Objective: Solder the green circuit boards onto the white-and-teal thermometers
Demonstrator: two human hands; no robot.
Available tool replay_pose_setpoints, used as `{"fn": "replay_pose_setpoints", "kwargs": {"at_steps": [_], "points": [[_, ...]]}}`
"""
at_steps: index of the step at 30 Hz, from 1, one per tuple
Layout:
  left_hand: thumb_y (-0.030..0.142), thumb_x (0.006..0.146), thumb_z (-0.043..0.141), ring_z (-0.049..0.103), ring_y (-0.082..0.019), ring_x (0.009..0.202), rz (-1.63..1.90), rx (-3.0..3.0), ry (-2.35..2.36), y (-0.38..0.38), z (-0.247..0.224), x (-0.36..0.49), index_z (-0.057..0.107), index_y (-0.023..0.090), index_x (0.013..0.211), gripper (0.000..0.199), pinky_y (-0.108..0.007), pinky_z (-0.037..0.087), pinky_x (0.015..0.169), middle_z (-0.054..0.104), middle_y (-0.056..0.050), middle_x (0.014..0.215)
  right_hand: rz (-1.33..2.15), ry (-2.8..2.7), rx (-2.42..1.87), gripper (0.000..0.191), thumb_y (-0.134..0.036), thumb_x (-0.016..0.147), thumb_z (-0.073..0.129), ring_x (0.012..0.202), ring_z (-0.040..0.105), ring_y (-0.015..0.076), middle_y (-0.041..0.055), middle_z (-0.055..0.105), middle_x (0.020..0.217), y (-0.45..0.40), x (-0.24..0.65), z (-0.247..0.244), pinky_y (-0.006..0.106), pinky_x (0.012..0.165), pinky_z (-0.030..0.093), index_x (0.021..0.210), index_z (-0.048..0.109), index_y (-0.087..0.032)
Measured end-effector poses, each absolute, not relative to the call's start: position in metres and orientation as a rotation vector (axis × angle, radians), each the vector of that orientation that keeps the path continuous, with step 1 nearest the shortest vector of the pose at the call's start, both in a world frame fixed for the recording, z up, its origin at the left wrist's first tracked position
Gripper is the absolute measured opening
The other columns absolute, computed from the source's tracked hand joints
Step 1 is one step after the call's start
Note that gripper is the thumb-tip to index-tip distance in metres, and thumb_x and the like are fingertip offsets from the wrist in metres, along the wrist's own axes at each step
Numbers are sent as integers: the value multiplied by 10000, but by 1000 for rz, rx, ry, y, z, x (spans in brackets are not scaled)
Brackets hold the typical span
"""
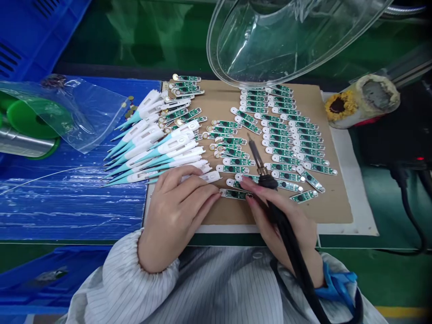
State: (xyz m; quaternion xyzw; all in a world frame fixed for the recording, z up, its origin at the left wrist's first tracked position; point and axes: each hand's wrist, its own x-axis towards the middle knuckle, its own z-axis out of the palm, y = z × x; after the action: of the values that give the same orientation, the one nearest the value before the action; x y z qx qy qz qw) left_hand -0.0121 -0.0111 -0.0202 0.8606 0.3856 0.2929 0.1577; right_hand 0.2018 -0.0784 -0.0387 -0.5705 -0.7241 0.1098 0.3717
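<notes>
- left hand (178, 211): thumb hidden; cannot tell whether the bent fingers grip anything.
- thermometers (175, 144): several, one partly covered by the left hand.
- clear shield (249, 40): cut off at the top edge.
- right hand (302, 227): closed around the iron (282, 218).
- iron: long axis slants lower right to upper left, tip pointing away from the wearer; tip ahead of the fingers, handle behind.
- board (232, 194): on the cardboard (232, 216), between both hands' fingertips, nearly left-to-right; contact at its ends unclear.
</notes>
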Motion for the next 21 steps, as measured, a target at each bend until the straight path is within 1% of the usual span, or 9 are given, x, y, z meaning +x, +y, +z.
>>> {"fn": "replay_pose_setpoints", "kwargs": {"at_steps": [2, 4, 7, 10, 14, 16, 18, 20, 21], "points": [[131, 922, 680, 626, -259, 1072, 852, 2459, 1084, -11, -21, -11, 703, 187, 1008, 105, -453, 504, 927, 765, -27, 947, 249, -1874, -1498, 576, -100, 899, 676, 1102, 709, 179, -17, 693, 1286, -77, 201, -38, 283, 971, 595, 1408, 508, -309], [129, 924, 676, 618, -261, 1081, 878, 2459, 1066, -11, -22, -9, 701, 183, 995, 92, -457, 509, 932, 766, -32, 943, 209, -1919, -1525, 575, -108, 903, 671, 1066, 724, 180, -10, 688, 1296, -77, 201, -38, 292, 980, 593, 1416, 508, -312], [127, 923, 679, 605, -261, 1090, 894, 2458, 1040, -11, -23, -7, 701, 170, 983, 78, -464, 513, 946, 762, -39, 930, 182, -1991, -1504, 617, -103, 889, 686, 1049, 728, 173, -6, 680, 1311, -77, 203, -43, 279, 994, 584, 1440, 492, -304], [115, 915, 687, 593, -257, 1102, 879, 2455, 1003, -11, -24, -7, 700, 157, 989, 85, -463, 511, 970, 754, -43, 924, 252, -2056, -1448, 672, -86, 895, 665, 1074, 719, 165, -16, 660, 1341, -79, 211, -47, 293, 1022, 572, 1483, 436, -319], [105, 907, 696, 587, -243, 1098, 865, 2444, 987, -10, -22, -7, 696, 161, 1004, 112, -449, 503, 995, 748, -33, 920, 306, -2074, -1383, 671, -96, 913, 639, 1057, 725, 164, -14, 662, 1336, -81, 218, -46, 311, 1015, 579, 1503, 412, -319], [106, 906, 698, 591, -237, 1088, 852, 2434, 990, -8, -20, -6, 696, 166, 998, 110, -440, 499, 1001, 748, -27, 919, 364, -2011, -1401, 641, -110, 911, 646, 1048, 729, 170, -21, 676, 1314, -82, 218, -41, 306, 976, 599, 1475, 446, -338], [114, 910, 695, 592, -236, 1086, 840, 2431, 995, -5, -17, -3, 698, 172, 987, 96, -435, 495, 1005, 749, -23, 921, 453, -1850, -1436, 580, -115, 899, 667, 1047, 731, 181, -25, 704, 1264, -83, 217, -35, 313, 957, 608, 1408, 514, -348], [126, 917, 690, 590, -243, 1102, 827, 2441, 1001, -2, -14, 0, 699, 179, 976, 80, -439, 491, 1005, 751, -23, 930, 481, -1633, -1473, 484, -118, 899, 669, 1032, 737, 195, -22, 750, 1156, -82, 217, -29, 334, 945, 613, 1325, 582, -334], [130, 919, 687, 589, -248, 1114, 821, 2449, 1000, 0, -12, 2, 698, 181, 973, 75, -442, 490, 1004, 751, -24, 935, 449, -1530, -1473, 432, -125, 908, 658, 984, 750, 200, -19, 769, 1078, -81, 218, -27, 349, 924, 620, 1289, 609, -322]]}}
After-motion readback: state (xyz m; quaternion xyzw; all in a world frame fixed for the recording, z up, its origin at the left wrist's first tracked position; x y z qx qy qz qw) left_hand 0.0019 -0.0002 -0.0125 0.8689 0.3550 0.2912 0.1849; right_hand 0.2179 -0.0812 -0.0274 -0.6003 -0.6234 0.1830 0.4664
